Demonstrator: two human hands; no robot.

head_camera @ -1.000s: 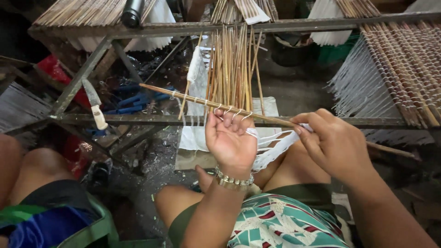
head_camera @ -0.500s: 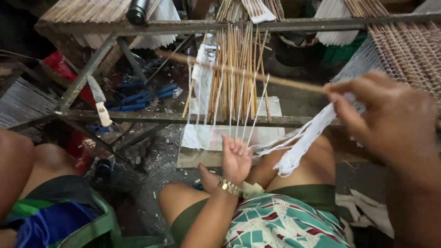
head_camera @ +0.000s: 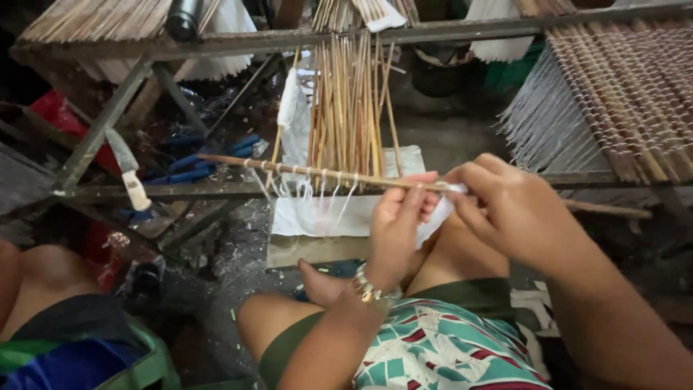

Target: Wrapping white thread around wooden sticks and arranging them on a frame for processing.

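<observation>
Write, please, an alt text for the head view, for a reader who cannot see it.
Both hands, left hand and right hand, pinch white string around a thin stick held level above the person's lap. Upright sticks lean on a metal frame behind it, and a knife lies on the frame at left.

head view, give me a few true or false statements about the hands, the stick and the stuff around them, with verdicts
1. Both hands meet on the long thin stick. True: the left hand and right hand pinch it near the white strip.
2. White string loops hang from the stick. True.
3. The left wrist is bare. False: it wears a beaded bracelet.
4. A knife with a pale handle rests on the metal frame at the left. True.
5. The bundle of thin sticks lies flat on the floor. False: it stands upright against the frame.
</observation>
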